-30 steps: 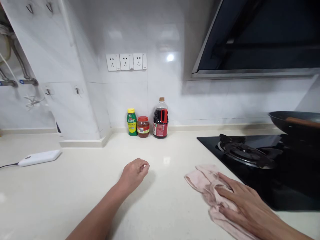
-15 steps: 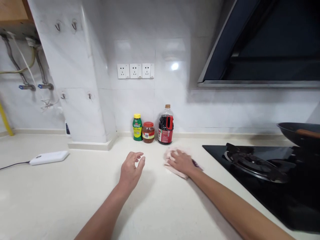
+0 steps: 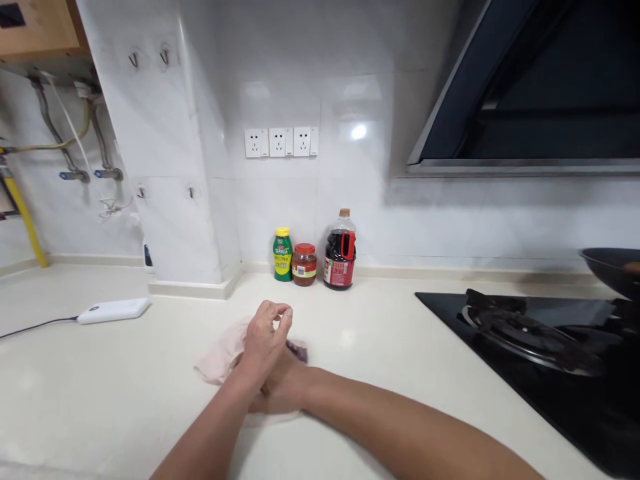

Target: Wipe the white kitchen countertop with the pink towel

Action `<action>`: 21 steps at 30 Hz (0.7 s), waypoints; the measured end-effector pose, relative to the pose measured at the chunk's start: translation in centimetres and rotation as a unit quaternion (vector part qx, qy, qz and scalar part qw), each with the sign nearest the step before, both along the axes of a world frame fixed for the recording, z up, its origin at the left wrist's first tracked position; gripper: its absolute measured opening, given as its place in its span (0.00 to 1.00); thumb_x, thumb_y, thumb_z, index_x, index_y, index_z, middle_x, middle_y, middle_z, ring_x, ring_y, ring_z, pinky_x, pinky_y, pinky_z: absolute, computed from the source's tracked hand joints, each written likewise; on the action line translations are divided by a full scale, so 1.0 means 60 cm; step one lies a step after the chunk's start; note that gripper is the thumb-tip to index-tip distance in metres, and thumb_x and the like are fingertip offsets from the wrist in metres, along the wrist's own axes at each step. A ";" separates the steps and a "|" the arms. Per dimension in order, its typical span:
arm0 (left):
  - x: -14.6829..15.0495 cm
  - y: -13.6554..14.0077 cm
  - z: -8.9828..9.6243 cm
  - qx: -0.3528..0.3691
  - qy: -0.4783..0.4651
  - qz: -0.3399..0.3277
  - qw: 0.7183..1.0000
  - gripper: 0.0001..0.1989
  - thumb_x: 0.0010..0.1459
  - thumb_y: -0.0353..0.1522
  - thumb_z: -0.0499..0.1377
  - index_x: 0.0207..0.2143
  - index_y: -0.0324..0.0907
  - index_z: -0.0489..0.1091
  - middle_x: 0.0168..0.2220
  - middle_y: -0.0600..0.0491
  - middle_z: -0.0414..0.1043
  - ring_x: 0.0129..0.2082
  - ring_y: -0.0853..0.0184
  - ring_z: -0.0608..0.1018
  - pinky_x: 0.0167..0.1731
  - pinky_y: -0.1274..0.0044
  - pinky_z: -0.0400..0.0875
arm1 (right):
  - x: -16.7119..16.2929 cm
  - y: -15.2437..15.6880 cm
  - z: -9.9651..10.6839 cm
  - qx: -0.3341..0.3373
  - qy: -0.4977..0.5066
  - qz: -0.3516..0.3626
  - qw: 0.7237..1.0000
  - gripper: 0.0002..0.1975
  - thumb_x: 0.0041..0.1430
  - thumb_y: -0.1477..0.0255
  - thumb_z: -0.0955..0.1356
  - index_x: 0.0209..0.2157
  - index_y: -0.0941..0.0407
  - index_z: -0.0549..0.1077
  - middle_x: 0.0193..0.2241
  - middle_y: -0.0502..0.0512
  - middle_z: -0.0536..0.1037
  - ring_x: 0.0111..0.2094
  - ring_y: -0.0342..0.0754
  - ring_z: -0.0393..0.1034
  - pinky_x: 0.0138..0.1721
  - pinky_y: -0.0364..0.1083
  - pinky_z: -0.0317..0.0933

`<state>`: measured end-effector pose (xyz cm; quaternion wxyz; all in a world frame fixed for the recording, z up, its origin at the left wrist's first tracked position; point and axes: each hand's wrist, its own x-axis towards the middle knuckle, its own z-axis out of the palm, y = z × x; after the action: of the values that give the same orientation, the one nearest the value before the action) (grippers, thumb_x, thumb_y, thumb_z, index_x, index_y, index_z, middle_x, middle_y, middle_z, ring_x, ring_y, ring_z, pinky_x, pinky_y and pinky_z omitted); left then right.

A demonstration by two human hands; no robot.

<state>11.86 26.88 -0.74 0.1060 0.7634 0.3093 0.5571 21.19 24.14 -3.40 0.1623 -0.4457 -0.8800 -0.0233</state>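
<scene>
My right hand (image 3: 283, 385) presses a pale pink cloth (image 3: 220, 357) on the cream counter, in front of me and left of centre. The cloth spreads out to the left of the hand, and a dark patterned part of it shows on the right. My left hand (image 3: 267, 333) is in front of the right one in view and covers its fingers. It is loosely curled, thumb close to the index finger, and holds nothing. Whether the two hands touch I cannot tell.
Against the back wall stand a green bottle with a yellow cap (image 3: 283, 257), a red-lidded jar (image 3: 304, 267) and a large dark sauce bottle (image 3: 340, 257). A white device (image 3: 114, 311) with a cord lies left. On the right are a black gas hob (image 3: 480, 320) and a wok (image 3: 607, 267).
My right hand has swept the cloth left and nearer to me, from in front of the sauce bottle to behind my left hand. The left hand has hardly moved. The view has turned slightly left.
</scene>
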 end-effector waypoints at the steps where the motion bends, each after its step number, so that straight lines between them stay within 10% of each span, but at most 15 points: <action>1: 0.000 -0.002 0.001 0.000 0.005 -0.010 1.000 0.09 0.65 0.35 0.55 0.35 0.45 0.75 0.33 0.53 0.73 0.35 0.65 0.76 0.34 0.74 0.70 | 0.028 -0.018 -0.005 -0.005 -0.006 -0.003 1.000 0.28 0.59 0.51 0.71 0.58 0.44 0.68 0.61 0.51 0.66 0.60 0.59 0.60 0.59 0.60 0.60; 9: 0.005 -0.010 0.001 -0.023 0.044 -0.036 0.998 0.11 0.64 0.36 0.53 0.34 0.45 0.74 0.33 0.52 0.74 0.35 0.65 0.76 0.36 0.74 0.70 | 0.323 -0.211 -0.026 -0.014 -0.008 -0.294 0.956 0.21 0.67 0.53 0.62 0.50 0.53 0.72 0.62 0.69 0.63 0.60 0.68 0.60 0.55 0.67 0.58; 16: 0.016 -0.020 -0.009 -0.045 0.095 -0.069 0.992 0.12 0.64 0.35 0.53 0.33 0.45 0.75 0.33 0.53 0.75 0.31 0.67 0.76 0.35 0.74 0.70 | 0.435 -0.475 -0.126 0.058 0.054 -0.361 0.929 0.21 0.63 0.47 0.64 0.51 0.42 0.73 0.58 0.57 0.70 0.58 0.62 0.65 0.54 0.62 0.65; 21: 0.025 -0.032 -0.013 -0.050 0.115 -0.097 0.987 0.12 0.64 0.35 0.53 0.32 0.45 0.75 0.33 0.53 0.75 0.32 0.66 0.76 0.34 0.74 0.70 | 0.479 -0.509 -0.110 0.019 0.053 -0.429 0.902 0.24 0.60 0.44 0.64 0.40 0.49 0.72 0.43 0.61 0.75 0.43 0.60 0.71 0.43 0.58 0.66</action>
<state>13.37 24.94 -1.53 0.1615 0.8425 0.2716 0.4362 49.94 -6.40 -10.03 0.1915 -0.7776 -0.5931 -0.0833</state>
